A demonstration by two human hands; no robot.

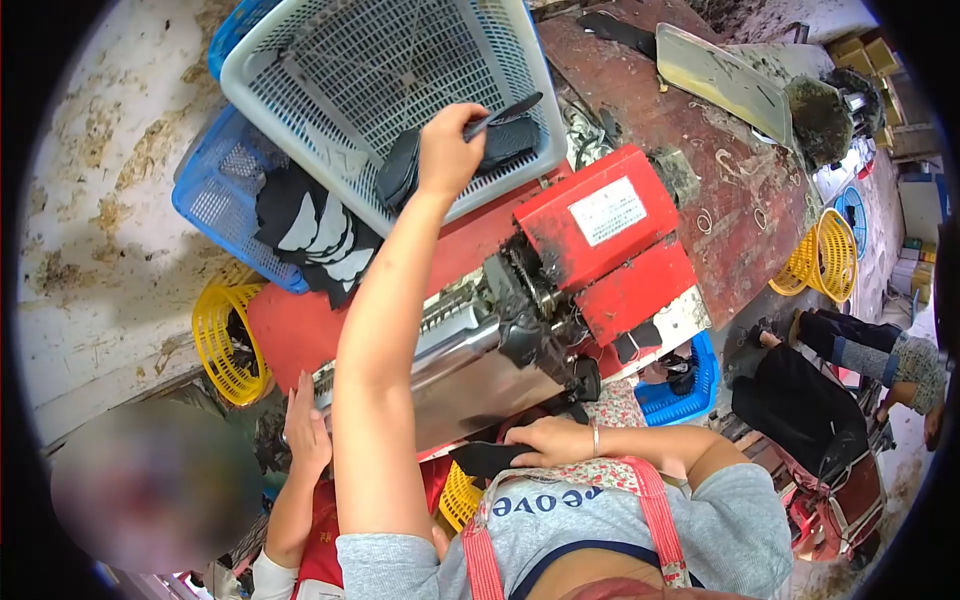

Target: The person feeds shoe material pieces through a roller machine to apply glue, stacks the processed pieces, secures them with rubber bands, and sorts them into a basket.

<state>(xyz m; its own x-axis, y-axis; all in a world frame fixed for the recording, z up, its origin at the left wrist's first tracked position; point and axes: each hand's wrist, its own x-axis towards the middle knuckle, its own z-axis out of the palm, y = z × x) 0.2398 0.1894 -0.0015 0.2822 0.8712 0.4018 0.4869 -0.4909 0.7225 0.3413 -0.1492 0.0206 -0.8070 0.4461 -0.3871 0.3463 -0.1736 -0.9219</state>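
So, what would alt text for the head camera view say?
A person's left hand holds a dark piece over a pale basket; the right hand holds a black piece near a red machine. A co-worker's hand is also nearby.

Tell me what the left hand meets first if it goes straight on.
Probably the grey basket, whose side lies ahead of the left hand and the dark piece it holds. How deep that side lies is unclear.

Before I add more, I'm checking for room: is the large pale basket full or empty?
Partly filled: dark pieces lie in the pale basket near the left hand; much of its mesh floor shows bare.
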